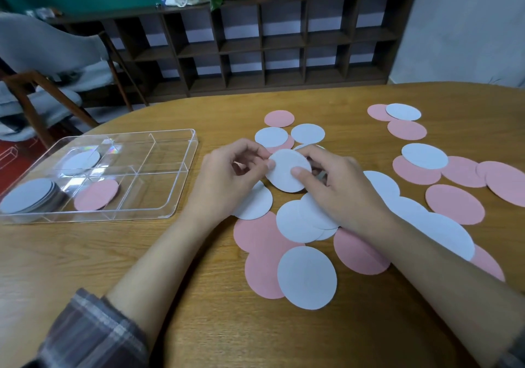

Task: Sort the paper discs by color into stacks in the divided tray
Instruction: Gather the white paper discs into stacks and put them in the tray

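Note:
Both hands hold one white paper disc (287, 175) just above the table's middle. My left hand (227, 177) pinches its left edge; my right hand (332, 185) grips its right side with the thumb on top. Several loose white discs (306, 278) and pink discs (454, 204) lie scattered around and to the right, many overlapping. The clear divided tray (170, 197) sits at the left. It holds a stack of white discs (28, 195) in the near-left compartment, a white disc (81, 161) behind it, and a pink disc (96, 194) in a middle compartment.
The wooden table (85, 254) curves away at its far edge. A chair (42, 83) stands beyond the table at the left, and a dark cubby shelf (270, 46) runs along the back wall. The tray's right compartments hold nothing.

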### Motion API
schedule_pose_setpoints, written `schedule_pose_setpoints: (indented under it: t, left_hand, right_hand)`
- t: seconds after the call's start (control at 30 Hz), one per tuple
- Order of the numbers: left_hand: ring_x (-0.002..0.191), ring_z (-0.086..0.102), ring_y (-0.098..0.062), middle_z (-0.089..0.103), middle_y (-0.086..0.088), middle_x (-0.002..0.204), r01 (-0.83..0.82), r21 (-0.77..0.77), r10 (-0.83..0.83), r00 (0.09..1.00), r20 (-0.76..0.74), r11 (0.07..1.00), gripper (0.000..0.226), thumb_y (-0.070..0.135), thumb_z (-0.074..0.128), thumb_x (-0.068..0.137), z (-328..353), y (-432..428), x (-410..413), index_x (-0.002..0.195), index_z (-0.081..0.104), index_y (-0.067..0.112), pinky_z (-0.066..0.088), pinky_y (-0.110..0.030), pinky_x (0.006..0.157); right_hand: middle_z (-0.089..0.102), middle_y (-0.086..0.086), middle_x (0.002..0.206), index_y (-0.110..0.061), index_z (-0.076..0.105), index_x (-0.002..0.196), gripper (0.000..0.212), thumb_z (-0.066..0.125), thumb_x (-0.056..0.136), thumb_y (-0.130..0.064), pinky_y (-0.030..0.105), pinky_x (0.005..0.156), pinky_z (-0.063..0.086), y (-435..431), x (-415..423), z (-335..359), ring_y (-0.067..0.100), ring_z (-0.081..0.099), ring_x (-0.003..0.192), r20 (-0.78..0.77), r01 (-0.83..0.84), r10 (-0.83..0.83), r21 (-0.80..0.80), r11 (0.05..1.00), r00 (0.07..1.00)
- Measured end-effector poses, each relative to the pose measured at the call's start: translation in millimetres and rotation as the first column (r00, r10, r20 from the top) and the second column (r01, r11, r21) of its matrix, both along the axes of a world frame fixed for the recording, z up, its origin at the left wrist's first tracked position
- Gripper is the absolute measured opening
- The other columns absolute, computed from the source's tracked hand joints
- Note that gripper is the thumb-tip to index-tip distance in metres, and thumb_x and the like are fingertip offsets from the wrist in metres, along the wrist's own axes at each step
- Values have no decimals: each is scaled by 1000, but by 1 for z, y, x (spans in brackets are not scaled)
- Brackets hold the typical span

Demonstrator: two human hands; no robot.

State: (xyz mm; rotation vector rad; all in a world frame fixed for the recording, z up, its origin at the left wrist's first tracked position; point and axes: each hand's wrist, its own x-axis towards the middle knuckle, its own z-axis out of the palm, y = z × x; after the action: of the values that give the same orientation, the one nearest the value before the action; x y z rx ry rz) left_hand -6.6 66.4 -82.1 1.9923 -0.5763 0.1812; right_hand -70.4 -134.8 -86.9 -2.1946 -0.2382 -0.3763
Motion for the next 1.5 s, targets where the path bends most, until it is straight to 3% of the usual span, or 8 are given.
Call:
schedule_pose_setpoints:
  t: [0.1, 0.23, 0.57, 0.7, 0.93, 1.1, 1.27, 1.5]
  left_hand:
    - [82, 60, -8, 67, 10, 95, 26, 268, -44, 997, 62, 963, 20, 36, 85, 85, 1, 14, 8, 100, 78, 26, 49, -19, 75]
    - [101, 61, -4, 64, 11, 112, 162, 469, -122, 986, -114, 868, 45, 54, 89, 72, 9, 30, 12, 112, 78, 38, 50, -22, 86]
    - [106, 63, -8, 68, 10, 107, 151, 278, -131, 988, -86, 949, 29, 36, 96, 68, 4, 22, 7, 91, 80, 31, 55, -35, 90]
    - [90, 64, -18, 70, 8, 93, 150, 114, -131, 980, -152, 982, 18, 28, 92, 76, 3, 16, 5, 87, 78, 24, 51, -42, 77]
    - [76, 70, -21, 78, -13, 84, 147, -194, -199, 938, -283, 970, 13, 6, 84, 83, 8, 12, 3, 93, 77, 2, 55, -29, 69]
    - [72, 69, -14, 76, -18, 89, 63, -181, -109, 961, -256, 982, 20, 10, 85, 84, 10, 11, 2, 102, 80, 10, 54, -22, 68]
    - [70, 68, -25, 68, -17, 87, 20, -123, -41, 984, -171, 992, 18, 21, 89, 82, 2, 4, 0, 99, 82, 20, 65, -43, 75]
    - [70, 69, -27, 71, -8, 79, -11, -48, 7, 996, -89, 999, 19, 30, 87, 84, -1, 0, -2, 81, 75, 15, 57, -42, 70]
  right_hand:
    - [67, 8, 84, -25, 64, 109, 10, 55, 104, -24, 44, 71, 48, -6, 4, -3, 23, 60, 80, -3, 81, -81, -21, 996, 997]
    - [69, 5, 86, -23, 64, 119, 19, 52, 104, -24, 38, 70, 48, -9, 4, -2, 15, 61, 80, -17, 125, -125, -35, 992, 992]
    - [69, 4, 88, -22, 63, 127, 24, 53, 105, -22, 40, 75, 50, -7, 3, -2, 17, 62, 83, -27, 126, -128, -48, 991, 991]
    - [68, 7, 89, -25, 58, 138, 33, 50, 106, -20, 43, 74, 50, -6, 3, -2, 19, 60, 83, -30, 132, -134, -65, 989, 990]
    - [64, 14, 86, -30, 59, 131, 32, 39, 109, -19, 47, 71, 46, -3, 1, -1, 26, 58, 81, -67, 85, -88, -40, 996, 994]
    - [60, 16, 83, -32, 60, 130, 32, 36, 110, -21, 48, 69, 45, -1, -2, 2, 27, 57, 78, -98, 79, -80, -18, 997, 992]
    - [59, 15, 78, -29, 59, 135, 35, 34, 111, -22, 50, 70, 45, 1, -3, 4, 28, 56, 76, -87, 61, -61, -4, 998, 994]
    - [63, -3, 87, -29, 56, 139, 32, 41, 111, -30, 27, 62, 39, 8, -6, 4, 15, 57, 79, -73, -21, 18, -45, 999, 997]
